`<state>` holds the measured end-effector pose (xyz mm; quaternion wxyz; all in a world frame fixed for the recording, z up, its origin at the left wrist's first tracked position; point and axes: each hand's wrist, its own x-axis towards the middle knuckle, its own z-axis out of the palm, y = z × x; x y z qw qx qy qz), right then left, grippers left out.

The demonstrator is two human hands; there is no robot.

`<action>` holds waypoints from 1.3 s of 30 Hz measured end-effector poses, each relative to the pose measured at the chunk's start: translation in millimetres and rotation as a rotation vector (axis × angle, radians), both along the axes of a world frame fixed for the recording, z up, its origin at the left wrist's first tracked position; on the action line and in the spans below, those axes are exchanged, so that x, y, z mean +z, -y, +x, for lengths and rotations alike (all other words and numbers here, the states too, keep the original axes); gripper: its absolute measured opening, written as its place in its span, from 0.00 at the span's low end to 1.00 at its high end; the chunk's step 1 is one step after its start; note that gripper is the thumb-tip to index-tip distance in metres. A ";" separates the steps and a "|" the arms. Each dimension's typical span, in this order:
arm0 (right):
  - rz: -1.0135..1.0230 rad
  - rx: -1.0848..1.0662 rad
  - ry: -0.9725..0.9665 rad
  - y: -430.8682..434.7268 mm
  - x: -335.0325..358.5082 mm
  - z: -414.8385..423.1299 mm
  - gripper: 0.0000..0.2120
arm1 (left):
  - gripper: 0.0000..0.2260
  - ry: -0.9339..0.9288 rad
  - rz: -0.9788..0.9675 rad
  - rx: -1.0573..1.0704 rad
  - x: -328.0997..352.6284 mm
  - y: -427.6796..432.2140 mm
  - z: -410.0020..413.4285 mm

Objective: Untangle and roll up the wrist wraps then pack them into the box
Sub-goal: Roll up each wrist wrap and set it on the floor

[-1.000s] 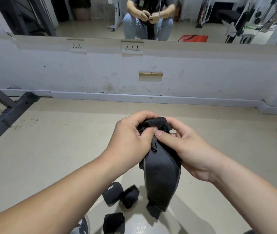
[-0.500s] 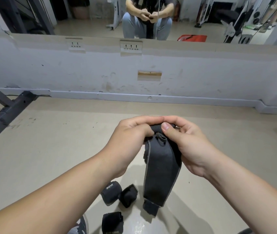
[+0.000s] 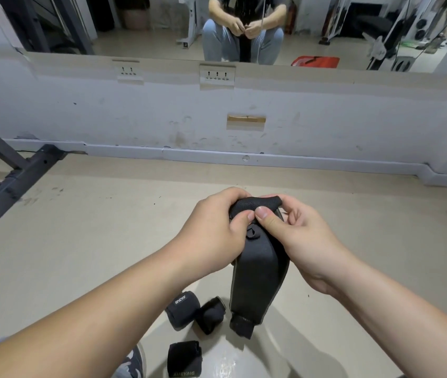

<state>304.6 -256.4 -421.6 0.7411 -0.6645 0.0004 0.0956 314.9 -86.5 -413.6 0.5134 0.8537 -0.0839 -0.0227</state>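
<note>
Right now my left hand [image 3: 211, 236] and my right hand [image 3: 298, 241] are both curled round the top end of a long black fabric wrist wrap [image 3: 257, 282], which I hold up in the air in front of me. My two thumbs press side by side on the near face of its bunched, textured top, and my fingers fold over it from behind, so both grips are clamped on the cloth. Just under my thumbs a small loop shows on the strap. From there the wrap hangs down as a wide flat band with a pale edge and ends in a narrower rough tab; I cannot tell whether that tab touches the pale beige floor [image 3: 80, 227].

Left of the wrap's hanging end lie two rolls touching each other: a rolled black wrap with white lettering [image 3: 181, 309] and, nearer the tab, a plain rolled black wrap [image 3: 210, 316]. Lower left of the tab, closer to me, sits a third black roll with pale letters along its edge [image 3: 184, 362], and just left of it the toe of a patterned shoe [image 3: 132, 361]. Far left of the held wrap runs a dark metal frame [image 3: 12, 181]. Beyond the wrap stands a scuffed white wall [image 3: 326, 118] with a mirror [image 3: 135, 28] above.
</note>
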 end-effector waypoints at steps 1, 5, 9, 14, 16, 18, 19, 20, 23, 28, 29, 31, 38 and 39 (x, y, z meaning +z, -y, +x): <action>0.013 -0.005 -0.009 -2.9 0.3 -1.1 0.08 | 0.07 0.043 0.035 0.007 -1.5 -0.3 0.0; 0.129 -0.024 -0.104 -8.3 7.2 -4.8 0.11 | 0.14 0.182 0.027 0.050 -5.3 -6.2 5.2; 0.155 -0.074 -0.132 -8.3 8.5 -5.0 0.08 | 0.16 0.058 -0.231 0.120 -4.7 -0.7 3.1; 0.197 -0.075 -0.144 -2.9 8.0 -1.4 0.04 | 0.20 -0.176 -0.421 0.106 5.0 1.1 2.6; 0.213 -0.051 -0.106 1.1 8.8 1.1 0.07 | 0.21 -0.353 -0.582 0.030 7.5 -1.4 4.3; 0.171 -0.045 -0.058 4.3 8.1 3.4 0.10 | 0.18 -0.480 -0.711 -0.047 9.6 -1.3 4.0; 0.127 -0.041 -0.020 5.6 7.2 4.2 0.11 | 0.14 -0.472 -0.675 -0.057 9.6 -0.5 4.1; 0.077 -0.036 0.026 6.8 6.7 4.6 0.12 | 0.11 -0.441 -0.586 -0.052 9.1 0.6 4.3; 0.012 0.000 0.066 9.2 7.5 3.8 0.18 | 0.15 -0.353 -0.342 -0.046 8.9 3.9 1.1; 0.125 0.081 -0.068 4.0 12.9 -1.8 0.15 | 0.09 -0.215 -0.239 0.045 7.8 11.4 -5.0; 0.132 0.086 -0.074 2.4 13.9 -3.7 0.14 | 0.09 -0.206 -0.232 0.053 7.9 11.9 -5.2; 0.148 0.089 -0.064 -1.0 16.2 -6.7 0.11 | 0.10 -0.168 -0.220 0.048 9.0 12.2 -7.4; -0.005 0.087 0.097 2.8 12.9 -3.2 0.08 | 0.17 -0.150 -0.164 -0.127 7.8 0.8 -10.0; -0.012 0.087 0.115 4.0 13.0 -1.9 0.08 | 0.17 -0.183 -0.190 -0.145 8.7 -2.4 -9.3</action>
